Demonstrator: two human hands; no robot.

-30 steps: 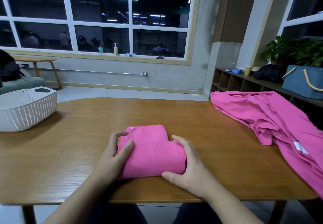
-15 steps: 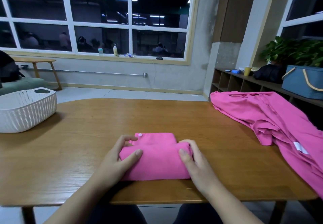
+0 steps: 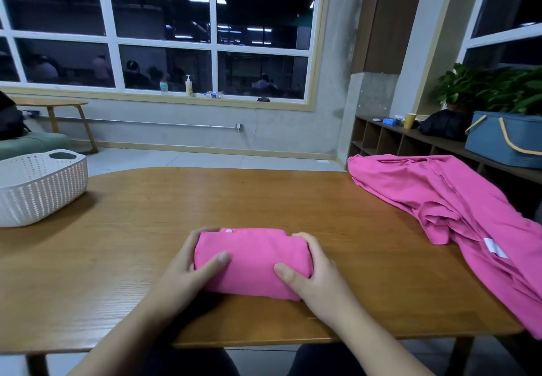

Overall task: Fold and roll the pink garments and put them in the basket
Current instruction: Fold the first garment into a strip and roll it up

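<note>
A rolled pink garment (image 3: 252, 261) lies on the wooden table (image 3: 293, 199), near its front edge. My left hand (image 3: 190, 273) clasps its left end, thumb on top. My right hand (image 3: 313, 276) clasps its right end, fingers curled round the far side. A small white button shows at the roll's far edge. A second pink garment (image 3: 457, 214) lies spread and crumpled over the table's right side, with a white label showing. The white woven basket (image 3: 38, 188) stands at the table's left edge; I cannot see inside it.
Bare tabletop lies between the roll and the basket. A low shelf (image 3: 390, 138) with a blue bag (image 3: 504, 138), a yellow cup and plants runs along the right wall. A small side table and a green seat stand at the far left, under the windows.
The garment has been rolled further away from me into a tighter, fuller roll. Both hands have shifted from pressing on the fold to clasping the roll's two ends.
</note>
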